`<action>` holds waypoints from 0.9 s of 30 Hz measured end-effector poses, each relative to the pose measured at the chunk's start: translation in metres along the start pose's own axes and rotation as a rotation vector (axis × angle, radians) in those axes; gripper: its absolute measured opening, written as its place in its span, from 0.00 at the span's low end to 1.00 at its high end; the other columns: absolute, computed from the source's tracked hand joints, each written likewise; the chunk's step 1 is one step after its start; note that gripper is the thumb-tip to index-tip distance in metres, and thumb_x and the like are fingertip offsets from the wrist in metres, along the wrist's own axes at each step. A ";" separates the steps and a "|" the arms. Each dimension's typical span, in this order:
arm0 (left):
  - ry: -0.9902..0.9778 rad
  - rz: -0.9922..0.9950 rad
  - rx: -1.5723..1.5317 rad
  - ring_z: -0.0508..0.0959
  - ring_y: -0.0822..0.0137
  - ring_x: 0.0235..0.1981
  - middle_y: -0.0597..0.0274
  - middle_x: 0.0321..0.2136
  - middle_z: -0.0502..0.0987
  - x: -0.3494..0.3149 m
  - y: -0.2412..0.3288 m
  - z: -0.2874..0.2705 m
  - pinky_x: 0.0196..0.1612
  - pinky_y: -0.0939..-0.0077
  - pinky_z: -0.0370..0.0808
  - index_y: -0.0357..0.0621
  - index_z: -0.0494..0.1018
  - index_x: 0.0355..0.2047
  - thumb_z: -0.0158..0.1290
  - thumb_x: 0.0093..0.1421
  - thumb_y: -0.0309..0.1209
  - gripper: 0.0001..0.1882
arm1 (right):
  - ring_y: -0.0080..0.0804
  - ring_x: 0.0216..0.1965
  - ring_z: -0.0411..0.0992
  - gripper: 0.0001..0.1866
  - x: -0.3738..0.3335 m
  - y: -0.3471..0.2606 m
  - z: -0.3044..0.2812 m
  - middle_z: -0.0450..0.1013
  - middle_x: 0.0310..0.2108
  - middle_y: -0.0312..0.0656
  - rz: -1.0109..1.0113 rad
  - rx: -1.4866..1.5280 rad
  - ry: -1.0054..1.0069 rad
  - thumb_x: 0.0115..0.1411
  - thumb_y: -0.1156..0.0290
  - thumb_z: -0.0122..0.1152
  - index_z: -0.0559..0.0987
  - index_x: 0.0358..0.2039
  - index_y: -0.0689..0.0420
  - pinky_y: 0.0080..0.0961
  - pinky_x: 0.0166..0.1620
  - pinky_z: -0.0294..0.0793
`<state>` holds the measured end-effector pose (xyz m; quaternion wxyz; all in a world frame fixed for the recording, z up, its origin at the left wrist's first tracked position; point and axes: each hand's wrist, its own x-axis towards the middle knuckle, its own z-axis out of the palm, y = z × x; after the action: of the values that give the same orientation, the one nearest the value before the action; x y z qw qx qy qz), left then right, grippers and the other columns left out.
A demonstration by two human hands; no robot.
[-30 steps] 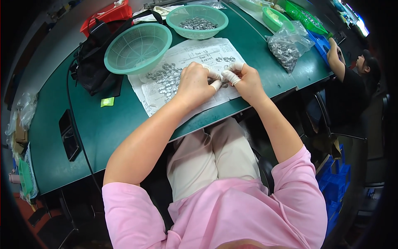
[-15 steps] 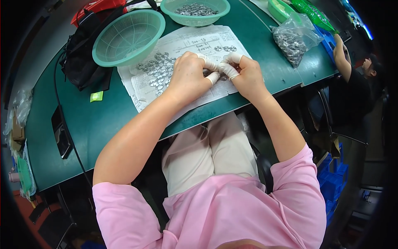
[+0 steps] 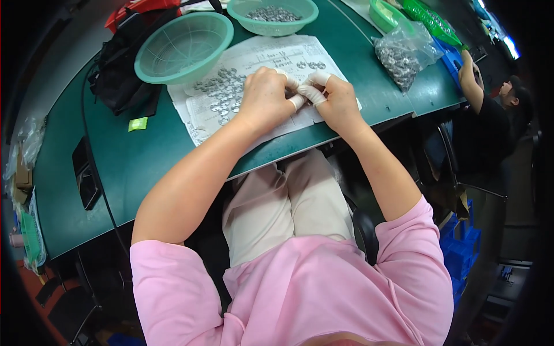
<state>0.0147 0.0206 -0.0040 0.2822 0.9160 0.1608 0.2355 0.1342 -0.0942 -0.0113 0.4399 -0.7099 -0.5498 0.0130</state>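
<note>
My left hand [image 3: 266,97] and my right hand [image 3: 339,102] meet over a printed paper sheet [image 3: 277,48] at the front of the green table. White finger cots cover several fingertips. Both hands are closed, thumbs and fingers pinched together. What they pinch is hidden behind the fingers. Many small round silver metal discs [image 3: 222,87] lie spread on the paper just left of my left hand. Several more discs [image 3: 311,65] form a short row on the paper beyond my right hand.
Beyond the paper stand a green basket [image 3: 151,69] and another basket [image 3: 232,10] holding metal pieces. A clear bag of metal parts [image 3: 399,66] lies at right, a black bag [image 3: 118,81] and a phone [image 3: 86,187] at left. A co-worker [image 3: 490,115] sits at far right.
The whole view has shifted slightly. My hands stay together over the paper, with small shifts of the fingers. Dark pieces seen between and beneath the fingers before are now mostly covered.
</note>
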 end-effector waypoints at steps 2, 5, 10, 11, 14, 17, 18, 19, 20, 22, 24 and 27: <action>0.005 0.033 -0.009 0.73 0.56 0.36 0.56 0.27 0.79 -0.002 -0.001 0.003 0.42 0.64 0.71 0.47 0.81 0.29 0.61 0.47 0.33 0.09 | 0.26 0.24 0.69 0.06 -0.005 0.001 -0.002 0.73 0.22 0.40 0.040 0.001 0.025 0.55 0.72 0.63 0.77 0.28 0.60 0.23 0.28 0.69; 0.024 0.042 -0.024 0.74 0.56 0.36 0.56 0.27 0.79 -0.003 -0.002 0.002 0.42 0.63 0.71 0.47 0.81 0.29 0.61 0.47 0.33 0.09 | 0.18 0.24 0.68 0.06 -0.007 0.005 -0.004 0.73 0.22 0.35 0.114 0.135 0.030 0.56 0.72 0.63 0.77 0.27 0.61 0.18 0.28 0.68; 0.078 0.020 -0.028 0.74 0.57 0.36 0.58 0.27 0.79 -0.003 -0.010 0.001 0.43 0.63 0.69 0.48 0.82 0.29 0.61 0.47 0.33 0.08 | 0.16 0.25 0.68 0.05 -0.005 0.006 -0.006 0.74 0.23 0.33 0.250 0.405 -0.069 0.58 0.72 0.61 0.77 0.28 0.60 0.15 0.30 0.67; 0.098 0.023 -0.017 0.74 0.58 0.36 0.58 0.27 0.79 -0.003 -0.013 0.001 0.44 0.63 0.68 0.48 0.82 0.29 0.60 0.47 0.34 0.08 | 0.16 0.25 0.68 0.05 -0.005 0.006 -0.006 0.74 0.23 0.32 0.255 0.402 -0.105 0.58 0.72 0.61 0.77 0.28 0.60 0.15 0.30 0.67; 0.103 0.024 0.003 0.74 0.58 0.36 0.60 0.26 0.79 -0.002 -0.012 0.003 0.45 0.64 0.68 0.48 0.82 0.29 0.60 0.48 0.34 0.08 | 0.16 0.25 0.68 0.05 -0.006 0.005 -0.007 0.74 0.24 0.32 0.255 0.363 -0.103 0.58 0.72 0.61 0.77 0.28 0.60 0.15 0.30 0.67; 0.106 0.022 0.012 0.73 0.59 0.35 0.60 0.26 0.79 -0.003 -0.013 0.003 0.45 0.64 0.67 0.49 0.82 0.29 0.60 0.48 0.34 0.08 | 0.17 0.25 0.68 0.06 -0.006 0.006 -0.005 0.74 0.24 0.33 0.223 0.297 -0.101 0.57 0.72 0.62 0.77 0.28 0.60 0.16 0.29 0.67; 0.109 0.023 0.012 0.73 0.59 0.35 0.60 0.26 0.79 -0.003 -0.013 0.003 0.45 0.64 0.67 0.49 0.81 0.29 0.60 0.48 0.34 0.08 | 0.18 0.25 0.68 0.06 -0.006 0.006 -0.004 0.74 0.24 0.34 0.187 0.250 -0.097 0.57 0.71 0.63 0.77 0.28 0.60 0.17 0.29 0.68; 0.112 0.024 0.011 0.73 0.59 0.35 0.60 0.25 0.79 -0.003 -0.012 0.003 0.45 0.64 0.67 0.49 0.81 0.30 0.59 0.48 0.34 0.08 | 0.19 0.24 0.69 0.06 -0.006 0.006 -0.003 0.73 0.23 0.35 0.152 0.202 -0.092 0.56 0.71 0.63 0.77 0.28 0.61 0.18 0.29 0.68; 0.109 0.020 0.009 0.73 0.59 0.35 0.60 0.25 0.79 -0.003 -0.012 0.003 0.45 0.64 0.67 0.49 0.81 0.30 0.59 0.48 0.34 0.08 | 0.19 0.24 0.69 0.06 -0.007 0.006 -0.002 0.73 0.23 0.35 0.157 0.203 -0.095 0.56 0.71 0.63 0.77 0.28 0.61 0.18 0.29 0.68; 0.105 0.016 0.007 0.73 0.59 0.36 0.60 0.26 0.79 -0.004 -0.012 0.003 0.45 0.64 0.67 0.48 0.81 0.30 0.59 0.48 0.33 0.08 | 0.21 0.24 0.69 0.07 -0.009 0.002 -0.001 0.73 0.22 0.37 0.002 0.030 -0.048 0.55 0.71 0.64 0.77 0.28 0.61 0.19 0.29 0.68; 0.095 0.009 0.004 0.74 0.59 0.36 0.60 0.26 0.79 -0.005 -0.012 0.003 0.45 0.64 0.68 0.48 0.81 0.30 0.60 0.48 0.33 0.08 | 0.22 0.23 0.69 0.07 -0.010 -0.003 -0.001 0.72 0.22 0.38 -0.066 -0.054 -0.028 0.55 0.72 0.64 0.77 0.28 0.61 0.20 0.29 0.69; 0.071 -0.025 -0.035 0.73 0.58 0.39 0.60 0.27 0.80 -0.001 -0.012 0.002 0.48 0.62 0.64 0.50 0.82 0.30 0.57 0.47 0.34 0.09 | 0.24 0.23 0.69 0.06 -0.003 -0.006 -0.004 0.71 0.21 0.40 -0.104 -0.106 -0.064 0.53 0.72 0.65 0.77 0.27 0.60 0.21 0.29 0.69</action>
<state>0.0127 0.0287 -0.0131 0.2953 0.8998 0.1779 0.2673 0.1300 -0.0990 -0.0067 0.3842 -0.7018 -0.5997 -0.0164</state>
